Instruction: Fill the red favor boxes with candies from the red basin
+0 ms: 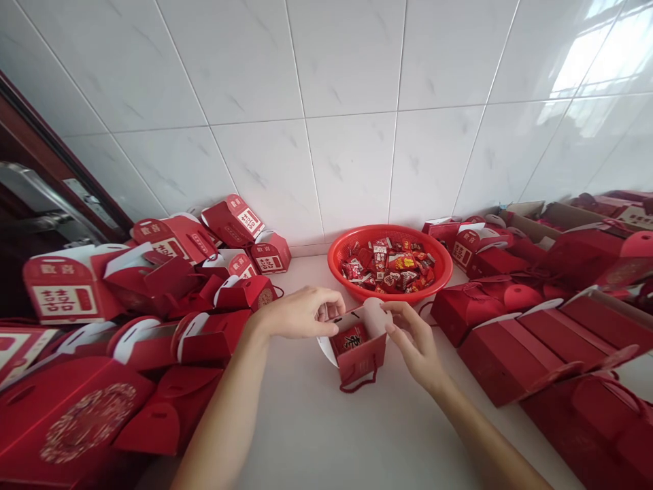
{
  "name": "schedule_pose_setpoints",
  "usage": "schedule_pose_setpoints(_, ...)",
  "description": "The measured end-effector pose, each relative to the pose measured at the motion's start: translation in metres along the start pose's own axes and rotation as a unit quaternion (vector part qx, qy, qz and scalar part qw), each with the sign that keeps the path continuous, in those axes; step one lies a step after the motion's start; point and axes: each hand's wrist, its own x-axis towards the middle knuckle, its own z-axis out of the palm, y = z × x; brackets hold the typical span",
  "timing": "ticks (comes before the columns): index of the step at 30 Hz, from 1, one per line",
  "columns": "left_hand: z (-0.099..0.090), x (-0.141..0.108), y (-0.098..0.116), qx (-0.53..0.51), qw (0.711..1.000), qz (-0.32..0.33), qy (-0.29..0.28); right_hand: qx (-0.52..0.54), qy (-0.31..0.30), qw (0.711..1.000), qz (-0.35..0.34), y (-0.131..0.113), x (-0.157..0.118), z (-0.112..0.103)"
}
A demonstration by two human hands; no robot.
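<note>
A small red gift box (362, 361) stands with its top unfolded on the white surface in front of me. Inside it lies a dark red packet (351, 338) with black lettering. A dark red cord handle (360, 389) hangs at its near side. My left hand (303, 313) has curled fingers at the box's left edge, its thumb and forefinger close around that rim. On the other side, my right hand (414, 335) pinches the box's right edge by the raised pale flap. Just behind the box sits a red plastic basket (334, 272) of wrapped sweets (390, 262).
Many red gift boxes (66, 289) are heaped on the left, several with tops unfolded. More red boxes (541, 340) stand in rows on the right. A white tiled wall (352, 156) closes off the back. A door handle (41, 197) juts in at far left.
</note>
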Motion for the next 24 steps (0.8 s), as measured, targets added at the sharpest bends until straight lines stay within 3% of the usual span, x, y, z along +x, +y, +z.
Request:
schedule_pose_setpoints(5,0.001,-0.001,-0.003,0.010,1.000,-0.004,-0.023,0.038,-0.070,0.997,0.003,0.001,0.000,-0.003)
schedule_pose_setpoints(12,0.005,0.000,-0.005,-0.023,0.998,-0.012,-0.050,-0.068,-0.034,0.997,0.009,0.007,-0.002,0.011)
schedule_pose_setpoints(16,0.009,0.005,-0.007,-0.010,0.999,0.013,-0.043,-0.082,-0.014,0.996,0.011,0.007,-0.005,0.018)
schedule_pose_setpoints(24,0.014,0.013,-0.006,-0.009,0.998,0.002,-0.068,-0.084,-0.005,0.996,0.014,0.008,-0.007,0.023)
